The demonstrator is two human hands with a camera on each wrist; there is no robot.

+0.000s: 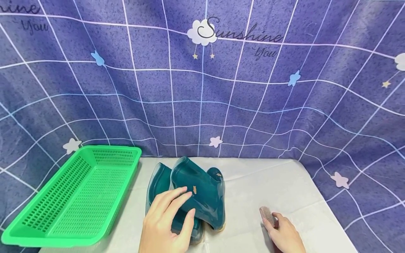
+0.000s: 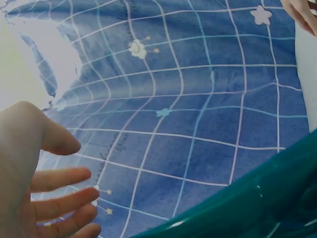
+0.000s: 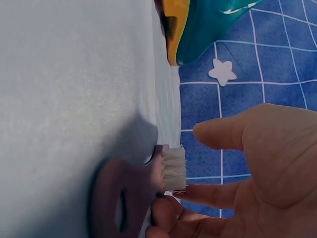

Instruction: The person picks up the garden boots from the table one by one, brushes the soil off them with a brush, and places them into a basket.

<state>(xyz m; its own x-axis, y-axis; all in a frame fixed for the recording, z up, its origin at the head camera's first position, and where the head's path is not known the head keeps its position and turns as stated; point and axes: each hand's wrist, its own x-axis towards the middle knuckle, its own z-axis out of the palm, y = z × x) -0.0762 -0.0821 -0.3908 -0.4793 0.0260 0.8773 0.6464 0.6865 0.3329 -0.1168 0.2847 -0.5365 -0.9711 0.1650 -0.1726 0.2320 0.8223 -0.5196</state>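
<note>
Two dark teal rain boots lie on the white table, one boot [image 1: 205, 196] overlapping the other boot [image 1: 157, 184]. Small tan patches mark their glossy surface, and a tan sole edge shows at the bottom. My left hand [image 1: 166, 221] hovers over the boots with spread, relaxed fingers, holding nothing. In the left wrist view its thumb stands apart from the fingers, beside the teal boot shaft. At the right, my right hand [image 1: 286, 233] straddles a scrub brush [image 3: 141, 193] with a dull pink handle and pale bristles. Its thumb is clear of the brush, while fingertips touch the handle's edge.
A green plastic basket [image 1: 109, 228] with perforated sides stands at the left, next to the boots. Behind the white-covered table [image 1: 250, 182] hangs a blue-purple grid-patterned curtain [image 1: 221, 88] with stars and clouds.
</note>
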